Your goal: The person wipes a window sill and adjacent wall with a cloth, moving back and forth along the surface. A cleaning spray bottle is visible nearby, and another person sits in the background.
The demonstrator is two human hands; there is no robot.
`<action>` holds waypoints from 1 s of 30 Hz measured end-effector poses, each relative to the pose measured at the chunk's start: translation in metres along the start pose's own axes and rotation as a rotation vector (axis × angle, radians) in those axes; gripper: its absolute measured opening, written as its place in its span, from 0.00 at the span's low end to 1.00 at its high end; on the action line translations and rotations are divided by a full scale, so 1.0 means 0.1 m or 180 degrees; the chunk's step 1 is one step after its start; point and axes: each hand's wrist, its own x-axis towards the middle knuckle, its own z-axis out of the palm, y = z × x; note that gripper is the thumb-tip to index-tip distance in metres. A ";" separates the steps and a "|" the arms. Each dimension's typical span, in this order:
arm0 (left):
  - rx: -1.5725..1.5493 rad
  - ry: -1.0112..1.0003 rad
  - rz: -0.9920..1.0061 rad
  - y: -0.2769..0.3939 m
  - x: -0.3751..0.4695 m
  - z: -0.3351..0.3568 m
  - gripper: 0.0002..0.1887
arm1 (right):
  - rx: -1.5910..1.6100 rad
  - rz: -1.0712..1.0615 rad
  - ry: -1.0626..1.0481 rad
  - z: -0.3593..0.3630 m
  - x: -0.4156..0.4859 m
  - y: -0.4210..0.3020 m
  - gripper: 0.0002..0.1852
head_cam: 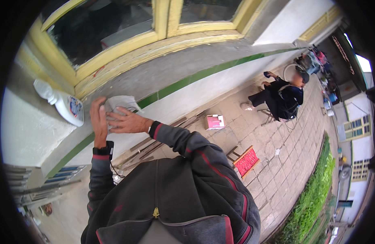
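A thin whitish cloth or sheet of paper (124, 101) lies at the edge of the window ledge (175, 64), just beyond my hands. Over its near side is my right hand (131, 122), fingers spread and palm down; its fingertips reach toward my left hand. My left hand (99, 122) is raised edge-on at the sheet's left end, with its fingers straight. Whether either palm presses on the sheet is hidden. To the left, a white spray bottle (67, 106) with a printed label stands on the ledge.
A yellow wooden window frame (126, 52) rises behind the ledge. Long strips (175, 128) lie along the wall's foot. On the paving are a pink-and-white box (214, 122) and a red woven folding stool (246, 161). Farther right, a person (282, 94) sits beside the wall.
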 end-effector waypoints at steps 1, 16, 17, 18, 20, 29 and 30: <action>0.0050 -0.0027 -0.0074 0.02 0.00 0.00 0.18 | 0.0041 -0.0058 0.0034 -0.04 0.01 0.03 0.12; 0.0953 -0.0256 0.0006 0.13 0.06 0.04 0.18 | -0.0069 0.2845 0.1387 -1.25 -1.28 0.82 0.21; 0.0971 -0.0257 0.0014 0.13 0.05 0.04 0.18 | 0.0127 0.3333 0.1939 -1.24 -1.27 0.70 0.23; 0.0966 -0.0288 -0.0040 0.13 0.05 0.04 0.18 | 0.0431 0.3509 0.2132 -1.17 -1.21 0.55 0.23; 0.1047 -0.0313 -0.0001 0.13 0.03 0.03 0.18 | 0.1056 0.3862 0.2535 -0.93 -1.05 0.20 0.23; 0.0889 -0.0360 0.0047 0.12 0.06 0.06 0.18 | -0.0198 0.2911 0.1542 -0.42 -0.87 0.27 0.26; 0.0923 -0.0369 0.0056 0.12 0.06 0.06 0.18 | -0.0130 0.3347 0.1520 -0.44 -0.90 0.36 0.27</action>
